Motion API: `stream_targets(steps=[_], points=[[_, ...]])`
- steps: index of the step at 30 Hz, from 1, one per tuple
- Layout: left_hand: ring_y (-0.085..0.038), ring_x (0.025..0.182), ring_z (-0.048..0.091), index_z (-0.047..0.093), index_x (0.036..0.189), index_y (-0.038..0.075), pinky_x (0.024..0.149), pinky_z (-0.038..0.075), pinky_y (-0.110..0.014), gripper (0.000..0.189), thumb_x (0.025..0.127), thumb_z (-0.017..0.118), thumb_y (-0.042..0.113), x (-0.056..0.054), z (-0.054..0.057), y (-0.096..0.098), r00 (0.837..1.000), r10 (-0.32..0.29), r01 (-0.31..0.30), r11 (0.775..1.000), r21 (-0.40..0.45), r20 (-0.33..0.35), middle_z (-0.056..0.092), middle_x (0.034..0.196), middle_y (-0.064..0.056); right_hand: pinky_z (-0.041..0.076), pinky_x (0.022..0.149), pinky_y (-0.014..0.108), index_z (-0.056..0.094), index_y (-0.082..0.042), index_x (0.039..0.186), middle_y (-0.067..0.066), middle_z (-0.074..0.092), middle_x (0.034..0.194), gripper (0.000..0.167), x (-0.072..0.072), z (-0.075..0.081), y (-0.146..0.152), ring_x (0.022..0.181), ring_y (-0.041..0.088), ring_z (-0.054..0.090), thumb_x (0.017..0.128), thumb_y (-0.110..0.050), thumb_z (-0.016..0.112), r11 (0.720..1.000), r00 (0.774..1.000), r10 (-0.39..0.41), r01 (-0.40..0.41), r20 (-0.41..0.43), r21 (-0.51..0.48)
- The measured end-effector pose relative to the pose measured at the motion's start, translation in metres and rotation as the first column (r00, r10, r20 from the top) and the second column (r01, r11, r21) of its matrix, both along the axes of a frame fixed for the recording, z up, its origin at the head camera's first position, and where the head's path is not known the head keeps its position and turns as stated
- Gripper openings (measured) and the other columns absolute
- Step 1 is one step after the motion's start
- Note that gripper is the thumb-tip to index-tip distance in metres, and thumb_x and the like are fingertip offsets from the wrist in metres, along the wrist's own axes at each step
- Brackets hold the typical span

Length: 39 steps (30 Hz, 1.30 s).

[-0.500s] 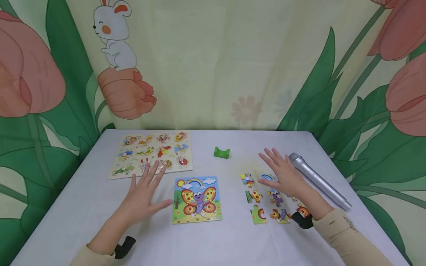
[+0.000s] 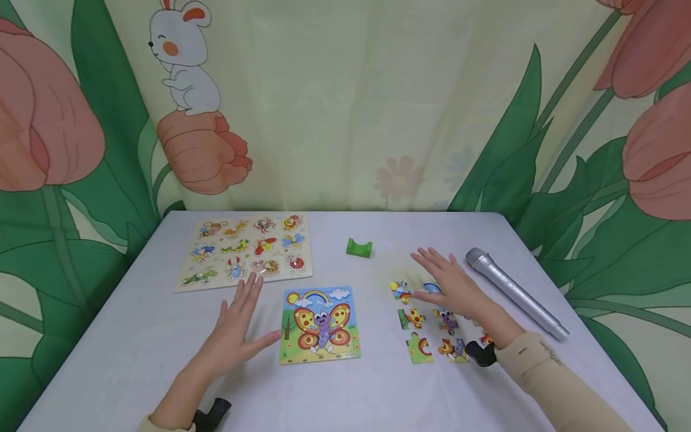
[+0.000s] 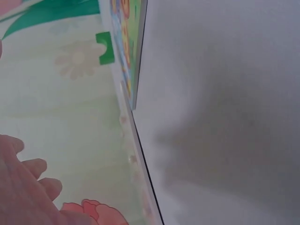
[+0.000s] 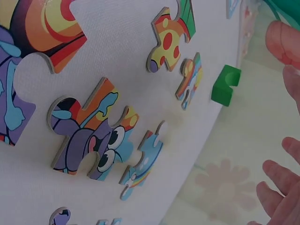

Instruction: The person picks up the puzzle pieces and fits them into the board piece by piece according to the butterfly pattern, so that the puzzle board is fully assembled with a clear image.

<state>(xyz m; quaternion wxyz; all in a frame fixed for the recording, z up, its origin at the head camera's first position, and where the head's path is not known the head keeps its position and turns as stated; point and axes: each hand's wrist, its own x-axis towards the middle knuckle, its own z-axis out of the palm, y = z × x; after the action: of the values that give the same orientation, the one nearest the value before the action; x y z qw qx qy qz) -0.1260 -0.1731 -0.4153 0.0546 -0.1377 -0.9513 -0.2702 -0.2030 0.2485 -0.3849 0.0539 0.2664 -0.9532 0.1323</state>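
Note:
Fingers extended, my left hand [image 2: 232, 339] hovers left of a square butterfly picture board [image 2: 323, 355], its thumb tip close to the board's left edge. A shadow lies below that hand in the left wrist view. My right hand [image 2: 457, 291] is held over several loose jigsaw pieces, holding nothing. Among them are a green corner piece [image 2: 417, 351] and a purple butterfly-face piece [image 4: 77, 140]; the hand and wrist cover part of the group. In the right wrist view the right fingers [image 4: 281, 180] show beyond the pieces.
A wooden insect puzzle board [image 2: 243, 255] lies at the back left. A small green notched block [image 2: 358, 248] stands at the back middle. On the right lies a silver microphone-shaped cylinder [image 2: 518, 294]. A printed curtain [image 2: 345, 108] hangs behind the white-covered table [image 2: 345, 399].
My left hand has drawn slightly back towards me, and its fingers are closer together. My right hand has shifted a little left and lower. The board and pieces have stayed put.

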Motion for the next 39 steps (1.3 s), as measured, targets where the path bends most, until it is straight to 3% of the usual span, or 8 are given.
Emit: stream_targets(steps=[6, 9, 15, 20, 31, 39], points=[[-0.034, 0.138, -0.001, 0.001, 0.148, 0.022, 0.1, 0.006, -0.069, 0.109, 0.071, 0.073, 0.048, 0.001, -0.006, 0.007, 0.998, 0.01, -0.015, 0.997, 0.071, 0.066, -0.001, 0.154, -0.005, 0.01, 0.105, 0.062, 0.033, -0.007, 0.141, 0.017, 0.031, 0.145, 0.08, -0.006, -0.005, -0.009, 0.134, 0.037, 0.022, 0.077, -0.036, 0.071, 1.0, 0.997, 0.012, -0.011, 0.078, -0.019], [-0.036, 0.138, 0.0, 0.0, 0.148, 0.022, 0.1, 0.007, -0.069, 0.109, 0.071, 0.073, 0.047, 0.002, -0.01, 0.011, 0.996, -0.012, 0.002, 0.994, 0.111, 0.085, 0.001, 0.154, -0.008, 0.011, 0.105, 0.062, 0.033, -0.007, 0.141, 0.017, 0.032, 0.144, 0.078, -0.01, -0.008, -0.012, 0.133, 0.038, 0.024, 0.078, -0.033, 0.071, 1.0, 0.993, 0.012, -0.01, 0.114, -0.018], [-0.037, 0.137, 0.001, -0.001, 0.148, 0.026, 0.102, 0.006, -0.067, 0.108, 0.072, 0.074, 0.042, 0.003, -0.017, 0.018, 0.989, -0.059, 0.026, 0.972, 0.234, 0.135, -0.001, 0.154, -0.006, 0.011, 0.105, 0.062, 0.035, -0.006, 0.14, 0.018, 0.036, 0.142, 0.076, -0.014, -0.013, -0.017, 0.131, 0.038, 0.027, 0.078, -0.028, 0.072, 1.0, 0.983, -0.001, 0.005, 0.183, -0.026], [-0.037, 0.138, 0.002, 0.001, 0.148, 0.026, 0.103, 0.012, -0.064, 0.105, 0.074, 0.073, 0.041, 0.004, -0.02, 0.023, 0.976, -0.076, 0.013, 0.956, 0.294, 0.202, 0.0, 0.154, -0.01, 0.01, 0.105, 0.061, 0.037, -0.005, 0.139, 0.019, 0.036, 0.141, 0.074, -0.013, -0.017, -0.016, 0.131, 0.039, 0.026, 0.078, -0.026, 0.073, 0.999, 0.974, -0.012, 0.019, 0.228, -0.029], [-0.035, 0.138, 0.003, 0.005, 0.148, 0.015, 0.105, 0.013, -0.059, 0.104, 0.074, 0.074, 0.038, 0.0, -0.032, 0.026, 0.952, -0.094, -0.016, 0.935, 0.354, 0.292, 0.002, 0.153, -0.012, 0.011, 0.106, 0.06, 0.039, -0.006, 0.137, 0.019, 0.04, 0.138, 0.068, -0.022, -0.026, -0.021, 0.13, 0.04, 0.029, 0.079, -0.018, 0.072, 1.0, 0.949, -0.015, 0.018, 0.315, -0.007], [-0.037, 0.137, 0.007, 0.009, 0.148, 0.016, 0.105, 0.016, -0.059, 0.115, 0.063, 0.082, 0.04, 0.003, -0.038, 0.033, 0.939, -0.112, 0.0, 0.945, 0.326, 0.325, 0.005, 0.152, -0.014, 0.014, 0.107, 0.058, 0.051, -0.004, 0.129, 0.015, 0.05, 0.13, 0.053, -0.032, -0.031, -0.023, 0.125, 0.036, 0.039, 0.08, -0.01, 0.07, 0.999, 0.935, -0.039, 0.028, 0.353, 0.037]])
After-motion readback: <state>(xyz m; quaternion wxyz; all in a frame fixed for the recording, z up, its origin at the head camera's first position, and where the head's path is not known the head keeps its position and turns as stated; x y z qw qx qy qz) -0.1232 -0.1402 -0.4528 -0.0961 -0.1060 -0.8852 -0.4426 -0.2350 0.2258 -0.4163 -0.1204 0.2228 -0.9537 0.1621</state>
